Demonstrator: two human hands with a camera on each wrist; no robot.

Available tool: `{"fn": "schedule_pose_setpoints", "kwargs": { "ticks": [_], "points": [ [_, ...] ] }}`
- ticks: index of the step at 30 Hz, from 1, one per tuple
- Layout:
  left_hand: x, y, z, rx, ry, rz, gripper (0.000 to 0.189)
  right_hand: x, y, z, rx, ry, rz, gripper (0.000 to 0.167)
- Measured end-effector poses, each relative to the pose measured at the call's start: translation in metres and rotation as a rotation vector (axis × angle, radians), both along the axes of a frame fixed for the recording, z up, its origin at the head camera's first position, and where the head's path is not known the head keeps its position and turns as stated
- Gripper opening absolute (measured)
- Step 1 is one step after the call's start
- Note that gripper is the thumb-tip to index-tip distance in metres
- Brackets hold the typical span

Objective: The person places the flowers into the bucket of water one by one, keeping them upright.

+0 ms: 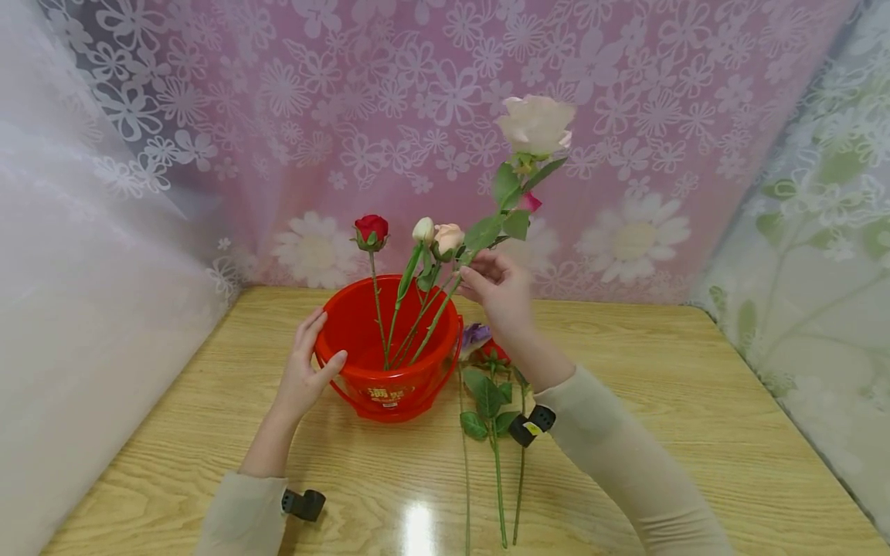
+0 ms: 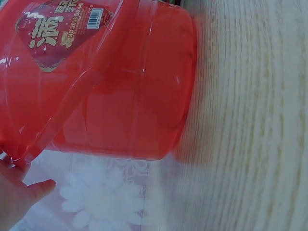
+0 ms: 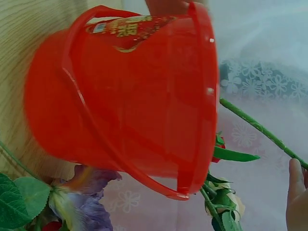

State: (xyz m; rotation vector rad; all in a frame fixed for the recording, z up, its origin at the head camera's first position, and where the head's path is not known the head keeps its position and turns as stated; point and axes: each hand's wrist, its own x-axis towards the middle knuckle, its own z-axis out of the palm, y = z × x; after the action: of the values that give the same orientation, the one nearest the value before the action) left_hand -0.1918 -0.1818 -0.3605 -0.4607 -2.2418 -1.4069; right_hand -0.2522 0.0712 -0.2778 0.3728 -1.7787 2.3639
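My right hand (image 1: 502, 293) pinches the green stem of a large white rose (image 1: 534, 127) between thumb and fingers. The stem slants down over the mouth of a red bucket (image 1: 351, 324); in the right wrist view its lower part meets the rim. My left hand (image 1: 306, 371) rests against the bucket's left side at the rim, thumb stretched toward the front. Inside the bucket stand a red rose (image 1: 371, 232), a whitish bud (image 1: 422, 230) and a peach rose (image 1: 448, 238). A bright pink petal (image 1: 530, 202) shows behind the white rose's leaves, mostly hidden.
Right of the bucket, a purple flower (image 1: 476, 338) and another red rose (image 1: 494, 354) lie on the wooden table (image 1: 626, 432), stems toward the front edge. The bucket's handle (image 3: 103, 137) hangs down. Floral curtains (image 1: 417, 93) close off the back and sides.
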Motion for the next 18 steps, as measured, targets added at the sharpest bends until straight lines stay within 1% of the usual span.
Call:
{"fn": "schedule_pose_setpoints", "kwargs": {
  "ticks": [7,13,16,18],
  "points": [
    [-0.021,-0.014,-0.029,0.006,0.003,-0.01,0.061,0.003,-0.01,-0.014,0.154,0.08,0.041,0.02],
    [-0.022,-0.015,-0.032,-0.008,0.038,-0.001,0.063,0.004,-0.019,-0.024,0.226,0.09,0.066,0.022],
    [-0.022,-0.015,-0.032,-0.003,0.033,-0.003,0.063,0.005,-0.022,-0.027,0.253,0.099,0.077,0.022],
    [-0.022,-0.015,-0.031,0.008,0.015,-0.01,0.063,0.005,-0.023,-0.03,0.285,0.108,0.08,0.021]
  ]
}}
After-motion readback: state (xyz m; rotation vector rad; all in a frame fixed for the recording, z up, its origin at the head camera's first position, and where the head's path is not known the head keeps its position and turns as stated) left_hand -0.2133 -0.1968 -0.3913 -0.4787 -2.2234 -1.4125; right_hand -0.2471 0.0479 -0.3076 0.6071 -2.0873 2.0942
